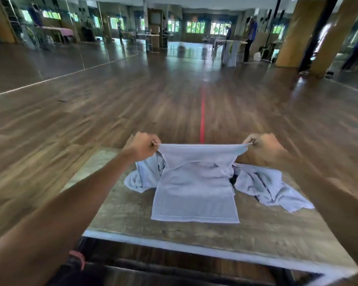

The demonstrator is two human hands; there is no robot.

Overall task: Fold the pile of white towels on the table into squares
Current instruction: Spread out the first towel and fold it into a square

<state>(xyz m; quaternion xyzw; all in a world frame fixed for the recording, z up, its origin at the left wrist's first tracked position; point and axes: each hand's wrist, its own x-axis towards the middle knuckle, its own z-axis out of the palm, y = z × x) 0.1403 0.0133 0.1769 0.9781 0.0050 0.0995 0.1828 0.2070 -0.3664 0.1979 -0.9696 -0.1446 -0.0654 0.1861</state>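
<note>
We pinch the towel's [196,195] far corners, left hand [142,146] and right hand [264,147] each in a tight grip, holding that edge taut above the bench [194,236] so it can fold squarely, the pile [265,186] waiting behind.

Both hands, left [142,146], right [262,146], pinching towel [196,193] corners above table [256,234]
</note>
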